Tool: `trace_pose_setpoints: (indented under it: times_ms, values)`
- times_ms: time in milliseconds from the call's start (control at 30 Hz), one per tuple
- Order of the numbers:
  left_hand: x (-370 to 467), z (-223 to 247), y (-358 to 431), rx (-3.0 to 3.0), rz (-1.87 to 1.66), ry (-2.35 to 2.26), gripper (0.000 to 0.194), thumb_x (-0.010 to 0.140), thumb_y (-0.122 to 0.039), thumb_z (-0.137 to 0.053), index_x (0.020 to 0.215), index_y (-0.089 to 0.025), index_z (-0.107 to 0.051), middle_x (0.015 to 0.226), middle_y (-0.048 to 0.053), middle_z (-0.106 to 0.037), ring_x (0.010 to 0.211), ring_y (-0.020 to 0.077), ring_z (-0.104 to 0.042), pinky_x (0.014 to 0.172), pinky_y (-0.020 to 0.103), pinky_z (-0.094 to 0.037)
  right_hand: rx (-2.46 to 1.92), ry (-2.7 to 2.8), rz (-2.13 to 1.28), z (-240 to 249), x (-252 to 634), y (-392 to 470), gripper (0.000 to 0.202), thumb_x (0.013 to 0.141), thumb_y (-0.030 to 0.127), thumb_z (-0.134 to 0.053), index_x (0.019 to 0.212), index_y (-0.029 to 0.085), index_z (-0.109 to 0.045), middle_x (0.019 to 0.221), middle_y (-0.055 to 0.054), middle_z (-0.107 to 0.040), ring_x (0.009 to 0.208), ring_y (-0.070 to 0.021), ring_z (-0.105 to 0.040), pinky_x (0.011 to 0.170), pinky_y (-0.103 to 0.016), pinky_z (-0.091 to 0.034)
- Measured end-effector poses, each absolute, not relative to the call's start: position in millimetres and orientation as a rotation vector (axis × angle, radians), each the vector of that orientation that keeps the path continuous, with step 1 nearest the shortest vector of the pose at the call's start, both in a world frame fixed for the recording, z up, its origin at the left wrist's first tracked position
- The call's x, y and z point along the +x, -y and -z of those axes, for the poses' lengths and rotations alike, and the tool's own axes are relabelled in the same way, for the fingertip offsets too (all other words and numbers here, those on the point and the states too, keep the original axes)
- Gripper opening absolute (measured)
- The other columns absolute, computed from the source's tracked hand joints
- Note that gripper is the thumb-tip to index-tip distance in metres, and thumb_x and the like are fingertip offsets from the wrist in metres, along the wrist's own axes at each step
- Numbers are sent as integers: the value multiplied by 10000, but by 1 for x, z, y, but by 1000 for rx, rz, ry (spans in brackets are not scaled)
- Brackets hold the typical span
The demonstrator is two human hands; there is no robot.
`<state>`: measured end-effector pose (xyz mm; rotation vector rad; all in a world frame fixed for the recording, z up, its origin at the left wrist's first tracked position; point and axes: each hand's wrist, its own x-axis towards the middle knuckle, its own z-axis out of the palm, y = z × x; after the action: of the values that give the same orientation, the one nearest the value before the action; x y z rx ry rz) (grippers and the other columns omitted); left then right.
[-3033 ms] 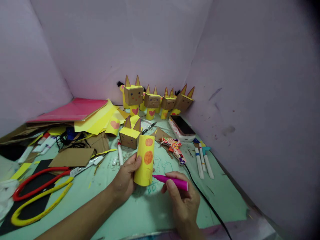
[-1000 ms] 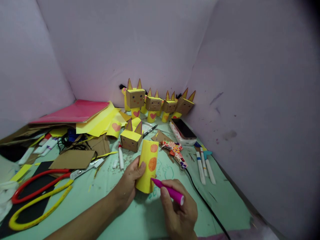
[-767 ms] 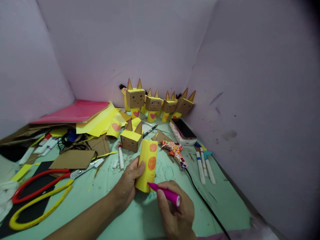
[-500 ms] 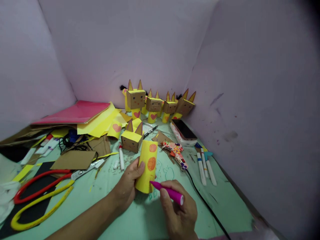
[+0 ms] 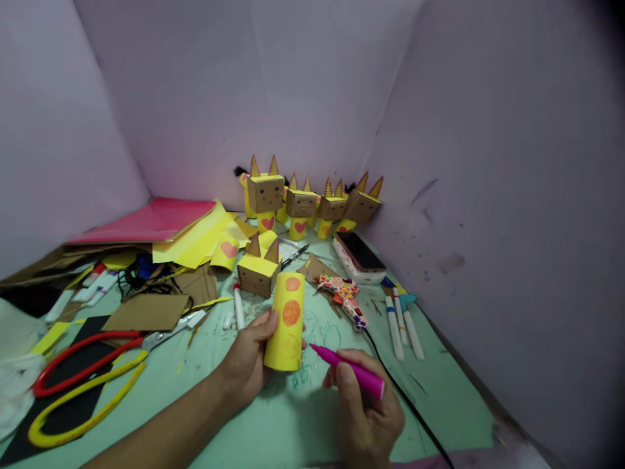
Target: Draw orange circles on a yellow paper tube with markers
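My left hand (image 5: 250, 358) is wrapped round a yellow paper tube (image 5: 284, 339) and holds it nearly upright over the table. Two filled orange spots show on the tube, with a faint drawn outline below them. In my right hand (image 5: 368, 410) is a magenta marker (image 5: 349, 371), its tip pointing left at the tube but apart from it. Just behind the tube sits a cardboard box head (image 5: 257, 277) with a yellow top and two pointed ears. A white marker with a red end (image 5: 238, 306) lies to the left of the tube.
Scissors (image 5: 88, 365) with red and yellow handles lie at left, before piled paper and a pink folder (image 5: 146, 220). Several box-headed figures (image 5: 266, 195) stand at the back. A patterned glue gun (image 5: 344, 298), its black cord, a phone (image 5: 360, 251) and markers (image 5: 394, 329) are at right.
The magenta marker has moved right, off the tube's surface, with my right hand. My left hand has turned the tube slightly and a curved outline now shows near its lower end.
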<state>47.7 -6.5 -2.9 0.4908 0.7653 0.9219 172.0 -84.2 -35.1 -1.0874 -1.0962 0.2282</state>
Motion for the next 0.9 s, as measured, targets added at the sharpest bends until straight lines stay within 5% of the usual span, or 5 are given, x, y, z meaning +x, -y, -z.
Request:
trace_pose_setpoints:
  times_ms: [433, 900]
  values:
    - [48, 3, 8, 511, -890, -751, 152, 843, -232, -524, 899, -114, -601, 722, 89, -696, 591, 169, -642, 569, 271, -511, -1084, 997, -302, 33, 161, 87, 110, 796, 180, -587, 866, 236, -651, 667, 40, -602, 564, -94, -575, 529, -208, -439]
    - [50, 3, 9, 541, -882, -752, 155, 834, -261, -530, 859, -121, -593, 727, 96, -694, 599, 182, -638, 583, 292, -503, -1142, 885, -300, 43, 160, 89, 133, 775, 301, -651, 854, 194, -659, 708, -26, -621, 637, -183, -614, 518, -280, -452]
